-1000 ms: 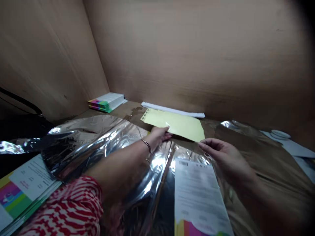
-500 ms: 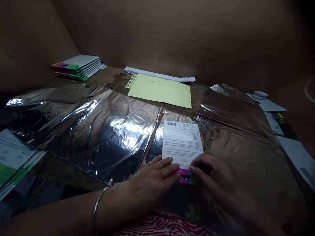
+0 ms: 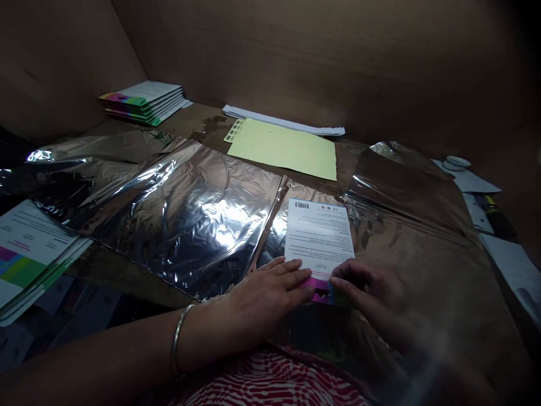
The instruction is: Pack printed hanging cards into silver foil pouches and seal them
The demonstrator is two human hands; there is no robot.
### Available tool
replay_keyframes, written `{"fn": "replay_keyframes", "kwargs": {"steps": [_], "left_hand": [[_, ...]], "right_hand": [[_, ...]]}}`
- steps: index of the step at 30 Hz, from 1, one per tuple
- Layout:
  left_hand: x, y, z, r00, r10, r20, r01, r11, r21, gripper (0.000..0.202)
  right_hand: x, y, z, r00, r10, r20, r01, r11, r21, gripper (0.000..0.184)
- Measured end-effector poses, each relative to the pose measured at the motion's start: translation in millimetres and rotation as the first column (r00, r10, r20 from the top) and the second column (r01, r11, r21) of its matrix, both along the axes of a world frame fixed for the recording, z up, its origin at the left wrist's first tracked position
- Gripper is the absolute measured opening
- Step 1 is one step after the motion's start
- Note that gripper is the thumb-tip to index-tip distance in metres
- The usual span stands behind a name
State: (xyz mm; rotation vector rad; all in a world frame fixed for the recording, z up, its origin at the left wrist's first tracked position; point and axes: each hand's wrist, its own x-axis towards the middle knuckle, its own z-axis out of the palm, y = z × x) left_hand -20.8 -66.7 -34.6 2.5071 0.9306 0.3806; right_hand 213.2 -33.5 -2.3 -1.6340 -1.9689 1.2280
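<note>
A white printed card pack (image 3: 319, 237) lies on the shiny plastic film, with a barcode at its far edge and a magenta and blue band with a dark hang hole at its near end. My left hand (image 3: 270, 293), a bangle at its wrist, lies flat over the pack's near left corner, fingers stretched out. At the near right corner, the thumb and forefinger of my right hand (image 3: 367, 285) pinch the coloured edge. The other fingers of that hand are curled and partly in shadow.
Clear plastic film (image 3: 203, 208) covers much of the table. A stack of card packs (image 3: 143, 98) stands at the back left, more packs (image 3: 34, 254) at the near left. A pale yellow sheet (image 3: 287, 148), white strips (image 3: 283, 121) and loose papers (image 3: 513, 265) lie around.
The view has shifted a little, so everything sits slightly right and higher in the picture. Both hands stay at the pack's near end, in almost the same pose.
</note>
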Motion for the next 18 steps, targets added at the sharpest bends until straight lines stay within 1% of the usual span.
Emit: {"fn": "replay_keyframes", "kwargs": {"steps": [2,4,7,10,15,18], "left_hand": [[-0.1,-0.2,0.0,1.0,0.003,-0.002,-0.003,1.0,0.002,0.047],[-0.2,-0.7,-0.5,1.0,0.005,0.003,-0.005,1.0,0.003,0.045],[-0.3,-1.6,-1.6,1.0,0.006,0.013,-0.006,1.0,0.004,0.044],[-0.6,-1.9,-1.8,1.0,0.002,0.014,-0.002,1.0,0.004,0.043],[-1.0,-1.5,-1.9,1.0,-0.005,0.011,0.005,1.0,0.003,0.043],[-0.7,-1.4,-2.7,1.0,-0.005,0.021,0.005,1.0,0.005,0.044]], "right_hand": [[-2.3,-0.4,0.6,1.0,0.025,-0.001,-0.025,1.0,-0.015,0.022],[-4.9,-0.1,0.3,0.998,0.039,0.049,-0.038,0.999,-0.018,0.023],[-7.1,2.0,-1.9,0.987,0.039,0.158,-0.044,0.999,0.029,0.02],[-7.6,4.2,-4.6,0.974,0.04,0.222,-0.054,0.997,0.059,0.02],[-6.2,5.8,-6.6,0.958,0.026,0.285,-0.051,0.995,0.08,0.021],[-5.5,6.2,-6.4,0.962,0.023,0.274,-0.039,0.998,0.055,0.02]]}}
